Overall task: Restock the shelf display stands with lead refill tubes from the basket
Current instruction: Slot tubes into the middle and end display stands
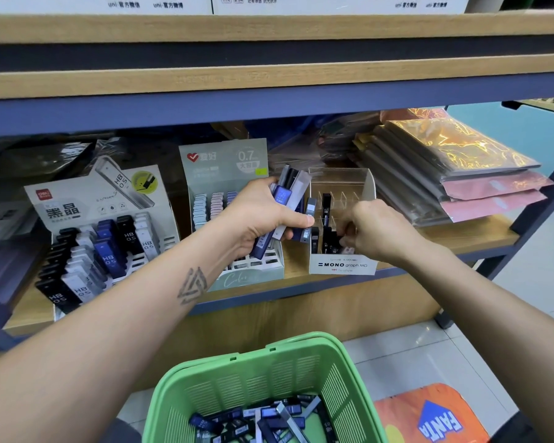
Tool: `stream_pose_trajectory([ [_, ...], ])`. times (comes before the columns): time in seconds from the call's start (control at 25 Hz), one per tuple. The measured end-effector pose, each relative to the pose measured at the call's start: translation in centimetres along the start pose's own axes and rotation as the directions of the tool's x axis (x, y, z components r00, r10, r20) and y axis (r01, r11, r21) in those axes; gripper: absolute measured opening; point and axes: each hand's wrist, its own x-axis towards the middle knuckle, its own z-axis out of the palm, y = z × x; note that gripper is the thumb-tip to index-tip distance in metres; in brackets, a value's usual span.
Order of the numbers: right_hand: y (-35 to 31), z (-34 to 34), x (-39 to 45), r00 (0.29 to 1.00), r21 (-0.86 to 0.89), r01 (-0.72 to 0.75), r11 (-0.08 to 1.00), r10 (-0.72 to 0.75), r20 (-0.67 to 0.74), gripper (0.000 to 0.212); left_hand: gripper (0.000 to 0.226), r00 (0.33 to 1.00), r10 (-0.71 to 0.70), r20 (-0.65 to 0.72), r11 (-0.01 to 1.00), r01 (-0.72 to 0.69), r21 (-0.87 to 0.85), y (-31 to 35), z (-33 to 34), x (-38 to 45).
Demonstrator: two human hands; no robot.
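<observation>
I see three display stands on shelf [461, 241]; landmark: MONO stand [343, 265]. My left hand [263, 215] just left of it, gripping bundle of lead refill tubes [285, 199] (several, count unclear). My right hand [378, 230] over its front rows, fingers pinching one tube [346, 250]. Below it, one green basket [269, 372] with many tubes. Left of it: 0.7 stand [224, 161], then HB 0.5 stand [64, 209].

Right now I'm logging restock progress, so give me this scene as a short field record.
left hand: holds a bundle of lead refill tubes
right hand: fingers in the MONO stand, at a black tube
MONO stand: partly filled, back slots bare
basket: green, on the floor, tubes left inside
other stands: Deli stand, 0.7 stand
</observation>
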Motion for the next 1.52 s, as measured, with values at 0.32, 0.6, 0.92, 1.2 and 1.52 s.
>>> stream_pose_trajectory([
  [0.32,-0.6,-0.5,0.3,0.993,0.077,0.066,0.995,-0.058,-0.101,0.011,0.040,1.000,0.003,0.008,1.000,-0.003,0.003,0.0,-0.2,-0.1],
  [0.6,-1.1,0.5,0.1,0.992,0.022,0.091,0.996,-0.089,-0.085,0.008,0.040,1.000,0.003,0.015,1.000,-0.003,0.019,-0.1,-0.2,0.0],
  [0.92,-0.3,-0.7,0.5,0.974,-0.093,0.108,0.990,-0.124,-0.189,0.019,0.040,1.000,0.004,0.011,1.000,-0.004,0.007,-0.1,-0.4,0.1],
  [1.2,-0.9,0.0,0.6,0.984,-0.145,0.157,0.977,-0.167,-0.061,0.026,0.037,1.000,0.016,0.009,1.000,-0.016,0.017,-0.1,-0.4,0.1],
  [1.52,-1.3,0.0,0.5,0.983,-0.143,0.181,0.973,-0.183,-0.002,0.017,0.036,1.000,0.018,0.016,1.000,-0.018,0.020,0.0,-0.3,0.0],
])
